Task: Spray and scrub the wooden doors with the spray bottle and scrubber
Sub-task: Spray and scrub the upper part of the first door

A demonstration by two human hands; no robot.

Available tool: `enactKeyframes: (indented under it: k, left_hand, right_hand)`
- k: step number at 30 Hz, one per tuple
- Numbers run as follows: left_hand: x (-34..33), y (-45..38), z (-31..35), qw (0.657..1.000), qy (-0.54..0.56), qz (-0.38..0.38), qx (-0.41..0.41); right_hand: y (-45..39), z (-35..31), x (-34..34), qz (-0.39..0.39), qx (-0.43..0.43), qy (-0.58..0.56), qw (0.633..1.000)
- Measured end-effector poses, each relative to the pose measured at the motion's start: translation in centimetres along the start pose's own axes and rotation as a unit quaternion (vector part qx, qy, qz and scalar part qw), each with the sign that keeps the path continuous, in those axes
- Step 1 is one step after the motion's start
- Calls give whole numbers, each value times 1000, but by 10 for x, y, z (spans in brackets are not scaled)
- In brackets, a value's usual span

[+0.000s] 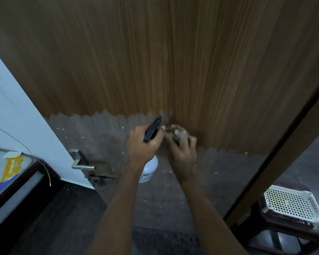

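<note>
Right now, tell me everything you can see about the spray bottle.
The spray bottle has a white, plastic-looking body with a partly readable dark-printed label and a black trigger head. The left hand grips it round the neck, so only the lower body and the black nozzle show. It is held off the floor, leaning, nozzle aimed at the wooden door close to the scrubber. Its fill level cannot be seen.

Two bare forearms reach forward from the near edge, converging toward the middle. The left hand [144, 144] is curled tight in a grip, knuckles up. Just right of it, the right hand [182, 153] has its fingers [191, 141] bent, clutching.
</note>
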State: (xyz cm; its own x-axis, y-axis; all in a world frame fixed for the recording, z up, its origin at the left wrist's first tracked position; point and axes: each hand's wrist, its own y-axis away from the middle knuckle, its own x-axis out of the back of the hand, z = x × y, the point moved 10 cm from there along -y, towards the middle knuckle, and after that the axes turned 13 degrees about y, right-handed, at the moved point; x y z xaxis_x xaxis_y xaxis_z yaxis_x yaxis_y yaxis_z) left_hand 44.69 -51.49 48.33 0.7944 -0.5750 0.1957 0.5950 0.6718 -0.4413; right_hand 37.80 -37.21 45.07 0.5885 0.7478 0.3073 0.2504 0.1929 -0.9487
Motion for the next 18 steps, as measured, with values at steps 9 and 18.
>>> enactKeyframes:
  k: [9,18]
  left_hand:
    - [22,0,4,997,-65,-6,-45]
    - [49,-5,-4,997,-72,-2,-22]
  right_hand:
    - [-88,-11,23,106,-80,-9,991]
    - [-12,-50,-9,-24,27,-53,998]
